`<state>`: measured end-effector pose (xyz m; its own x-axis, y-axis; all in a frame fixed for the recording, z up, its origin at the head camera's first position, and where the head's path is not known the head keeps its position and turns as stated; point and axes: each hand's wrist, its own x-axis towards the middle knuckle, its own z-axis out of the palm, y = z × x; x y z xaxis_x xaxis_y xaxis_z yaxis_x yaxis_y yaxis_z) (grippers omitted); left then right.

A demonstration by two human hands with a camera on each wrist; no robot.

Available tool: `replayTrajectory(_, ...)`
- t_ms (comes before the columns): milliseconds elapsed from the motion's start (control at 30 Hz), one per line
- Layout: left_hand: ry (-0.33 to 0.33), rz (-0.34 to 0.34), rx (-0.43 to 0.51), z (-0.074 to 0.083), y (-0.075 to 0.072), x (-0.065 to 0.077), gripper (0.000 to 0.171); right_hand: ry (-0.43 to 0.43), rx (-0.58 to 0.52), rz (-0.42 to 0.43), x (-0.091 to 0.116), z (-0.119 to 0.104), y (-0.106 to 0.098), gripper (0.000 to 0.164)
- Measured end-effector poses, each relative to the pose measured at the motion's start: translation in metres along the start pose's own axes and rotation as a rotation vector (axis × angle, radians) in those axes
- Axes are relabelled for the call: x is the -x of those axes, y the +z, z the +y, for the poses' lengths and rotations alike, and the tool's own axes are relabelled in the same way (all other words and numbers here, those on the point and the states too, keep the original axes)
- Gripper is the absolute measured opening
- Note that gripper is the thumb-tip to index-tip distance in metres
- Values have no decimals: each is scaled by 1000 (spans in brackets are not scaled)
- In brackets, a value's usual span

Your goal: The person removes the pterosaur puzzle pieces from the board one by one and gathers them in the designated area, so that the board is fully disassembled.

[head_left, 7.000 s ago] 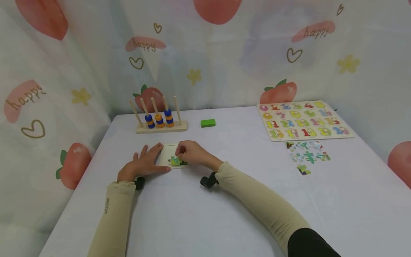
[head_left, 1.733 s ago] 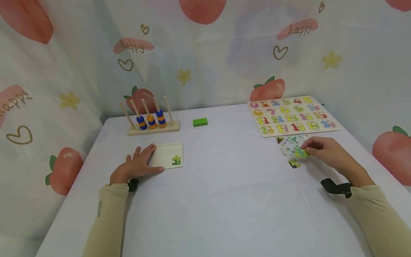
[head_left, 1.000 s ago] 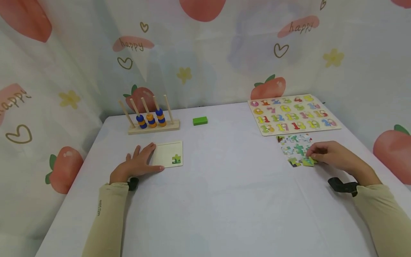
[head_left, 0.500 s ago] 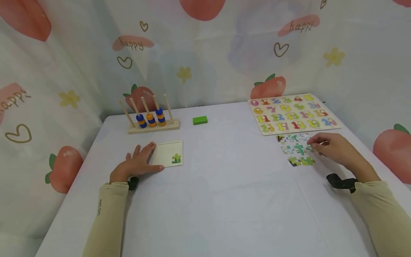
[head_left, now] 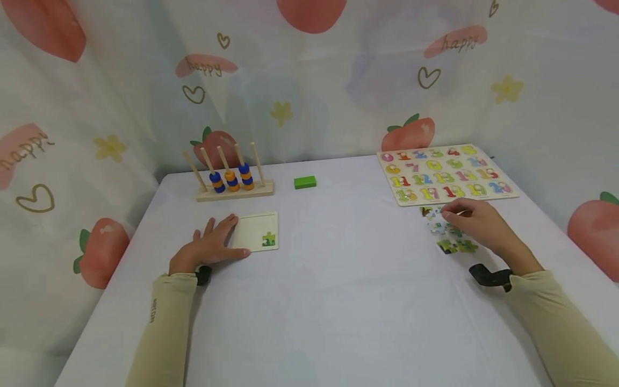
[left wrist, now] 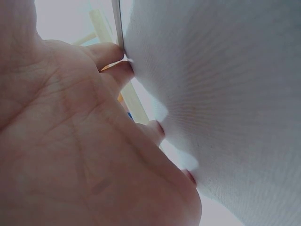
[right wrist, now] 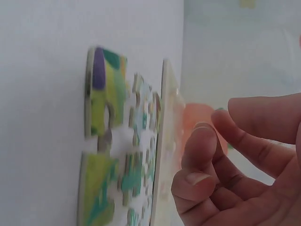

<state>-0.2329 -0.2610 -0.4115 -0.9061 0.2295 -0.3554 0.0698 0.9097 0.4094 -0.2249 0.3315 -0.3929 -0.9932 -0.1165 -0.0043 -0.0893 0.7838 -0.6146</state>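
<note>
My left hand (head_left: 208, 247) rests with spread fingers along the left edge of a shallow, pale square puzzle tray (head_left: 249, 228). One green jigsaw piece (head_left: 268, 239) lies in the tray's lower right corner. On the right, my right hand (head_left: 483, 223) hovers over loose jigsaw pieces (head_left: 447, 247) laid out in rows, partly hiding them. In the right wrist view its thumb and loosely bent fingers (right wrist: 200, 150) stand apart, holding nothing. Two green pieces with small gaps around them form the front row, and pieces with turquoise and white lie behind.
A number puzzle board (head_left: 450, 174) lies just behind the loose pieces. At the back left stands a wooden peg abacus (head_left: 234, 191) with blue and orange beads. A green block (head_left: 304, 183) sits at the back middle. A printed curtain backs the white table (head_left: 329, 301).
Earlier my right hand was at the tray, then carried a green jigsaw piece right and set it in the front row. It let go and moved back and left. My left hand stays at the tray.
</note>
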Motion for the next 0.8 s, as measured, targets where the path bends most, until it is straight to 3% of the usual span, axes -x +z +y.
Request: replayTrajectory(800, 14, 22, 24, -2, 2, 2, 118, -93, -122, -140, -21, -48, 44, 34)
